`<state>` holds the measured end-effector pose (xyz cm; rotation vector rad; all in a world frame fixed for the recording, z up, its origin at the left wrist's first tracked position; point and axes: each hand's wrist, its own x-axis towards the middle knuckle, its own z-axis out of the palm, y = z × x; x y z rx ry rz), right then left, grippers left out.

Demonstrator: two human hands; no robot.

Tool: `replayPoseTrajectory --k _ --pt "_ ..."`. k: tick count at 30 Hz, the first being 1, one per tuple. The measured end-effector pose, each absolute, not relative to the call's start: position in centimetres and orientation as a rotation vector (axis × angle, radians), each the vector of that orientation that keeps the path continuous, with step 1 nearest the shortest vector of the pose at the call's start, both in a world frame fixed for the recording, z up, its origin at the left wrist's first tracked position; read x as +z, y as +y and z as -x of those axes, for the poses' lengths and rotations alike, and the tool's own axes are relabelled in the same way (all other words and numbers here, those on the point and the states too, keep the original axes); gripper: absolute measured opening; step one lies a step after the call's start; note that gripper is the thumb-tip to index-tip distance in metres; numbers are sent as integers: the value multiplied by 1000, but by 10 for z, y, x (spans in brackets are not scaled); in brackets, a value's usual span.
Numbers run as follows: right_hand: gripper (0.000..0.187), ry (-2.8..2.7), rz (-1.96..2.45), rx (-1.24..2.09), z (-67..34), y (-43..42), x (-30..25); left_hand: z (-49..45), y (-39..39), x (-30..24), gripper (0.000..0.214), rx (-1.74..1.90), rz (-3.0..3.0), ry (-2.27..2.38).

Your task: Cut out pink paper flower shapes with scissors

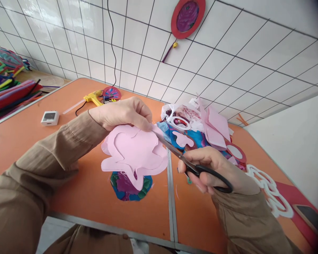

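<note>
My left hand [127, 113] pinches the upper edge of a pink flower-like cutout [135, 148], which looks like paper or thin foam with a curved cut line inside its rim. In my right hand [214, 167] is a pair of scissors [181, 157] with black handles, my fingers through the loops. Their blades reach up-left to the pink sheet's edge beside my left thumb. Whether the blades are fully together is hard to make out. Beneath the pink piece, a cloth with a purple flower and green leaves [132, 186] lies on the orange table [90, 190], partly hidden.
A yellow glue gun [94, 98], a small white box [50, 118] and a round red-rimmed ornament [111, 93] lie at the back left. Pink sheets [216, 127], patterned blue fabric [198, 137] and white rings [270, 190] are on the right. Another ornament [188, 17] hangs on the tiled wall.
</note>
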<state>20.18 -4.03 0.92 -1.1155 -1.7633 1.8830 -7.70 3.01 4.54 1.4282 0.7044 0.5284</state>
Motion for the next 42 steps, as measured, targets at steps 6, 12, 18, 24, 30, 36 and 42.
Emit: replayPoseTrajectory --k 6,12,18,24,30,36,42 --pt "61 -1698 1259 1810 -198 -44 16 77 34 41 7 534 -1398 665" --pt "61 -1728 1221 1856 -201 -39 15 80 37 38 7 550 -1319 645" --pt "57 -1749 1128 1852 -205 -36 12 81 38 38 7 557 -1291 610" --pt "60 -1807 1037 1904 -204 -36 9 80 36 38 6 564 -1313 620" --pt "66 -1821 1012 1947 -202 -35 8 78 32 41 9 596 -1380 661" --pt "63 -1868 1041 1979 -205 -33 10 78 27 46 12 611 -1543 728" --pt "57 -1766 1176 1969 -198 -39 17 76 25 47 11 591 -1620 758"
